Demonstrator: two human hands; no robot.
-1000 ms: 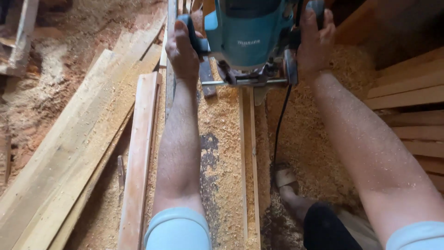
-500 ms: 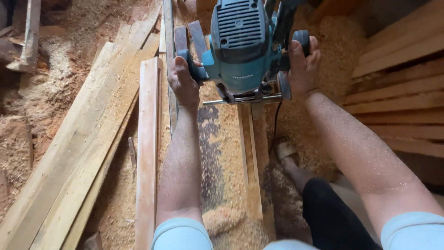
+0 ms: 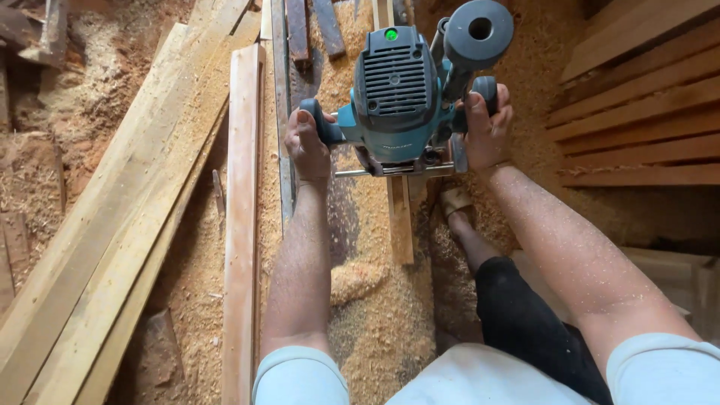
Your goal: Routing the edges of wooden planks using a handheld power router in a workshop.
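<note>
Two bare hands grip the side handles of a teal and dark grey electric wood router [image 3: 401,97], which stands upright on a narrow pale wooden strip [image 3: 400,217] running from near to far through the middle of the scene. The left hand [image 3: 309,142] is wrapped tight around the left knob, fingers curled and thumb on top; the right hand [image 3: 487,127] is closed the same way around the right knob, beside the black dust spout [image 3: 478,34] that sticks up at the tool's far right. Both forearms are dusted with fine chips. Loose sawdust [image 3: 375,315] lies thick over the strip's near end and the ground around it. Left of the tool, a long reddish plank [image 3: 241,225] lies parallel, and wider pale boards [image 3: 112,225] slant away at the far left. Stacked timber slats [image 3: 637,112] sit at the right. The step in hand looks like running the router along the strip; continuing calls for a steady, level push with even pressure from both hands, keeping the base flat on the narrow wood.
</note>
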